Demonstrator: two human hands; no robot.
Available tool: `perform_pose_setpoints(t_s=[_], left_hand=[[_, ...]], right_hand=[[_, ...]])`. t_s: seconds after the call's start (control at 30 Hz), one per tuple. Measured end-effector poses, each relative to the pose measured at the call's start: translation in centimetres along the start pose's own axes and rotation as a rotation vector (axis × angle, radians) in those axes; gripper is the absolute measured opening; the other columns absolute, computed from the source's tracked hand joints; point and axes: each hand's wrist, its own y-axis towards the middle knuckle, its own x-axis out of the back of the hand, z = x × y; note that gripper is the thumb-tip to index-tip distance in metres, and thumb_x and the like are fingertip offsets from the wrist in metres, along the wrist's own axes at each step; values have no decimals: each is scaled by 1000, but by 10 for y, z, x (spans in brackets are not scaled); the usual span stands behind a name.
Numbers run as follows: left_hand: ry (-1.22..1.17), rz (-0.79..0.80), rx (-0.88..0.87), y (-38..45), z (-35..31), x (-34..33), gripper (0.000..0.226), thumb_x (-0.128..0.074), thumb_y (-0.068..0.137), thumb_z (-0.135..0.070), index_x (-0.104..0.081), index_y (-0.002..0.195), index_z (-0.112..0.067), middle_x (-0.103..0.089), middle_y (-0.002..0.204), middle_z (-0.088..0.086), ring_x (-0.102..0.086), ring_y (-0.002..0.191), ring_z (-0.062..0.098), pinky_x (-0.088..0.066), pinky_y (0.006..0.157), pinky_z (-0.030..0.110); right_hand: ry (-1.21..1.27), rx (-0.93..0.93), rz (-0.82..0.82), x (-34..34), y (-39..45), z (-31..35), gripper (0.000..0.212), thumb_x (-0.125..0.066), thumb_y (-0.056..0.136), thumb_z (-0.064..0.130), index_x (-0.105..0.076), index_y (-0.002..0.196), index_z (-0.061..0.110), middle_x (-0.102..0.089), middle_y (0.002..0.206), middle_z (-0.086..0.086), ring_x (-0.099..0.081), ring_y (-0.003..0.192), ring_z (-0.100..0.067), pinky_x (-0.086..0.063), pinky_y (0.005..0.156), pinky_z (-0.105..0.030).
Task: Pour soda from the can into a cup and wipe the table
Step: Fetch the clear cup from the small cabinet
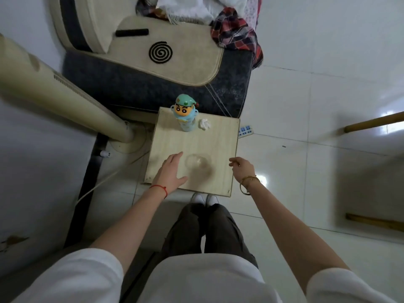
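Pre-pour stage: left hand (170, 171) flat, fingers straight beside clear cup (197, 164); right hand (241, 167) loosely curled, empty; next, fetch character-topped can (185, 115).

- Soft, even indoor light; the scene is fairly bright, with cool white tones.
- Glare patches lie on the glossy floor tiles (328, 101), strongest at the right of the frame and just below the right wrist.
- Shadows are faint and diffuse; a dim one lies under the table (196, 136).
- Strong wide-angle bending curves straight lines near the edges.
- The whole frame is slightly soft, with the lower foreground blurriest.
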Motion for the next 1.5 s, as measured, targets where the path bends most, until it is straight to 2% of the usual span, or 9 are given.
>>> perform_pose_setpoints(t_s=[0.2,0.3,0.37,0.43,0.5,0.67,0.9,1.17,1.5], left_hand=[[-92,44,40,46,25,-62,92,-76,81,-27,-20,153,-19,-31,152,4,-36,138,21,-36,112,35],[-132,44,57,69,37,-89,97,-77,80,-30,-16,154,-21,-28,155,5,-35,140,21,-37,112,39],[-169,19,51,82,41,-103,98,-78,79,-29,-16,154,-23,-28,155,5,-36,140,20,-39,109,33],[-207,-30,25,92,43,-114,96,-80,77,-28,-19,152,-24,-31,154,2,-40,136,17,-40,106,29],[-237,-72,2,100,44,-121,92,-80,77,-27,-25,150,-24,-35,150,0,-45,131,15,-42,107,34],[-315,-102,-23,105,38,-124,69,-78,78,-31,-42,137,-25,-49,135,-3,-52,119,15,-48,99,42],[-412,-127,-38,74,11,-76,67,-82,73,-39,-48,130,-26,-58,129,-11,-56,116,7,-49,100,35],[-425,-106,-131,12,-54,24,69,-84,71,-37,-51,131,-28,-59,129,-13,-56,114,4,-48,96,22],[-394,-86,-310,-43,-118,99,70,-82,71,-42,-51,132,-29,-60,127,-12,-56,114,4,-49,92,21]], right_hand=[[135,-121,76,-51,56,-30,38,-34,94,4,-63,119,8,-68,114,-9,-60,111,-27,-47,100,-37],[141,-118,83,-73,78,-43,37,-37,94,6,-65,118,9,-69,111,-7,-61,109,-26,-47,101,-39],[169,-114,78,-85,89,-49,35,-39,93,7,-66,115,11,-70,109,-6,-62,107,-27,-48,99,-41],[190,-93,69,-96,99,-56,32,-42,92,11,-69,109,17,-70,108,-4,-63,105,-25,-49,98,-42],[220,-74,54,-103,106,-59,30,-44,90,13,-69,104,22,-71,102,-1,-65,100,-22,-51,96,-41],[213,-43,67,-107,105,-49,26,-50,93,18,-68,111,13,-68,89,-2,-64,84,-18,-53,89,-34],[329,-108,120,-82,69,-17,28,-50,95,21,-67,111,6,-70,91,-5,-68,86,-23,-56,86,-38],[516,-76,168,-5,-21,46,26,-53,95,13,-67,109,-2,-69,92,-10,-64,73,-15,-53,70,-21],[625,33,114,65,-111,83,24,-48,97,12,-69,104,3,-70,95,-10,-66,77,-18,-54,75,-23]])
